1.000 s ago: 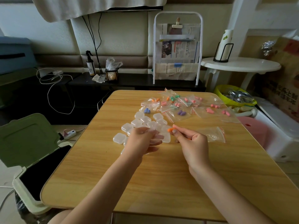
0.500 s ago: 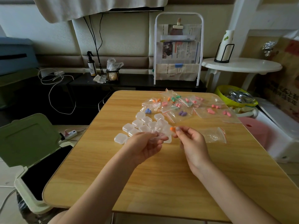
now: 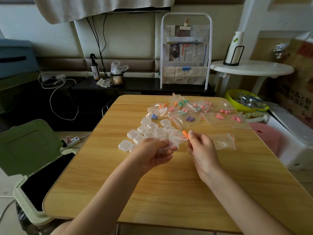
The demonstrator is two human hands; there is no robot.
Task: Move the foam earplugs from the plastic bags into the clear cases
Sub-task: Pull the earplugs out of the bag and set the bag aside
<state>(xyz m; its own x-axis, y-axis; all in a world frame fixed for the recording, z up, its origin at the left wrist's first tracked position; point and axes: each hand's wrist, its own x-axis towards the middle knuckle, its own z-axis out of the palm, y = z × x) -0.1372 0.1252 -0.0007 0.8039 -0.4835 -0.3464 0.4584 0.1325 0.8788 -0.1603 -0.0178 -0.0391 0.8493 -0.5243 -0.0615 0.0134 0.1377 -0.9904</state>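
Earplug, orange (image 3: 185, 134): pinched at the fingertips of your right hand (image 3: 204, 152), long axis tilted, free end pointing up and away to the left. Lower end hidden by your fingers. It sits at the mouth of a small clear bag (image 3: 175, 139), right beside the red zip strip; cannot tell if it is fully out of the bag. Your left hand (image 3: 153, 154) has its grip closed on that bag, fingers curled under the crumpled plastic, held just above the surface (image 3: 169, 192).

Clear cases (image 3: 149, 131): cluster of small square lidded boxes lying flat on the surface just beyond your left hand, touching or nearly touching each other. Contents too small to tell; they look see-through.

Flat bag (image 3: 223, 141) just right of your right hand, red strip at its right edge, nothing coloured visible inside.

Far side of the surface: pile of overlapping filled bags (image 3: 194, 111). Inside them: pink pairs to the right, a purple pair (image 3: 190, 118) in the middle, a blue pair (image 3: 154, 116) at the left end, orange and green ones at the back. Most plugs lie flat, roughly crosswise.

Green bin (image 3: 25, 150) with lid up stands on the floor to your left.
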